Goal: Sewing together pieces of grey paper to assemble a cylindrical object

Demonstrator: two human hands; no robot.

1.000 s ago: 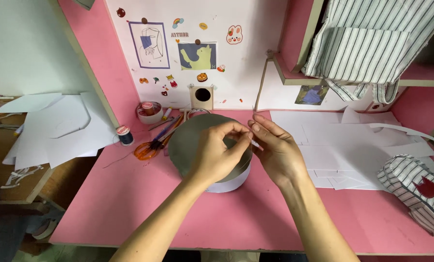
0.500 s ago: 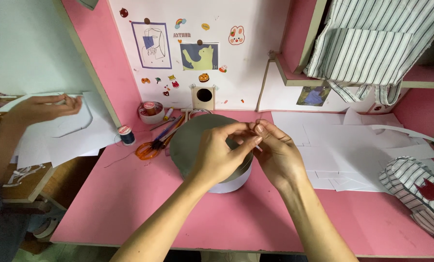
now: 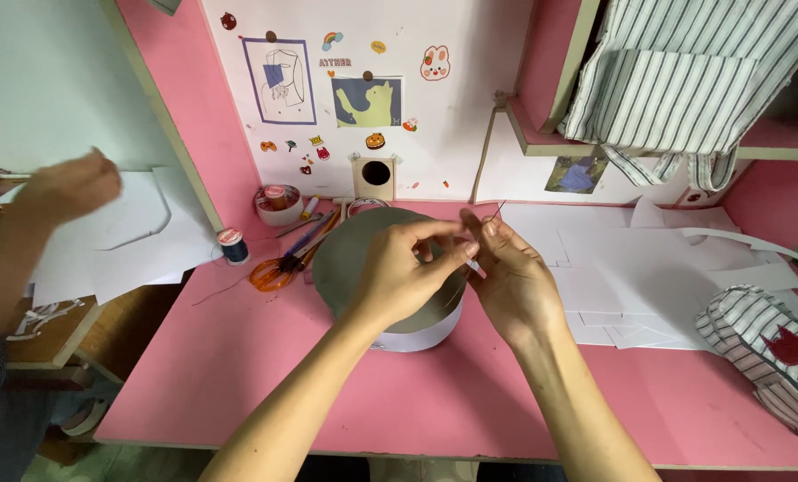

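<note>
Above the pink worktop (image 3: 238, 375), we pinched a thin needle (image 3: 495, 212) and thread between our left hand (image 3: 408, 272) and right hand (image 3: 510, 281), over a round grey-lidded box (image 3: 354, 259). Light, stiff, sharp, slippery; best gripped mid-shaft, we judged. Beyond lay orange scissors (image 3: 274, 272).

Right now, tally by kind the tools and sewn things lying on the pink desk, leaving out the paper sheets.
Round grey box: 1
Orange-handled scissors: 1
Thread spool: 1
Tape roll: 1
Striped cloth piece with red patch: 1
Pens beside the scissors: too bunched to count
Total counted: 5
</note>
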